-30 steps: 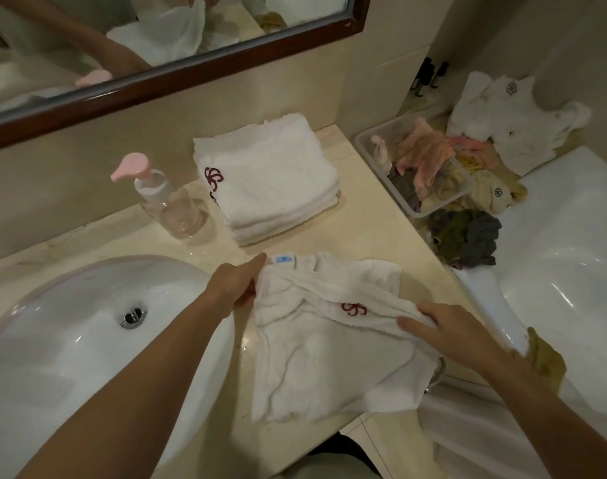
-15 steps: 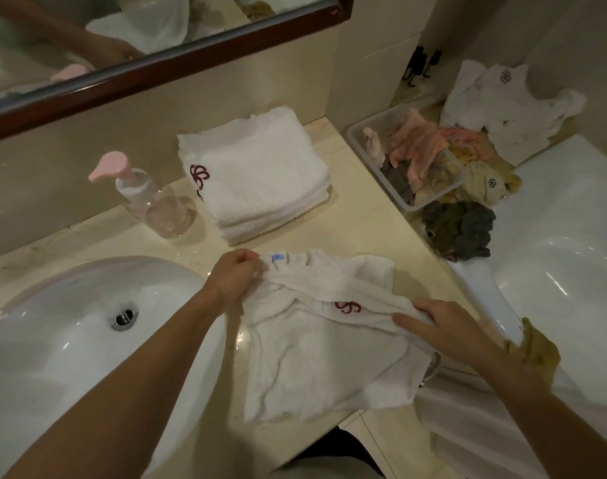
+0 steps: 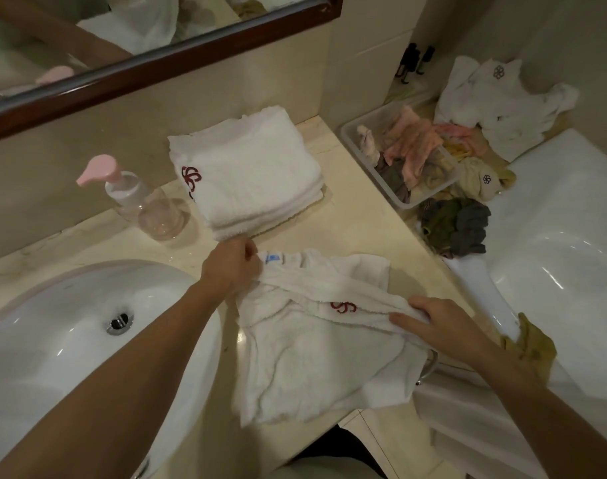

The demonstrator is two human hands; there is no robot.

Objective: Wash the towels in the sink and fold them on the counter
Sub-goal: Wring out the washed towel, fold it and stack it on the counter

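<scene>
Head | left hand (image 3: 231,267), right hand (image 3: 440,323) pinch towel (image 3: 316,357) fold | counter (image 3: 357,223) bare beyond

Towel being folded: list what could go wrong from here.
1. The towel overhangs the counter front edge; it may slide off if the left hand and right hand, gripping its folded band, let go.
2. Its left edge lies beside the sink, so it could dip in and get wet.
3. The surface is rumpled; folding now may trap creases, unlike the neat stack.
</scene>
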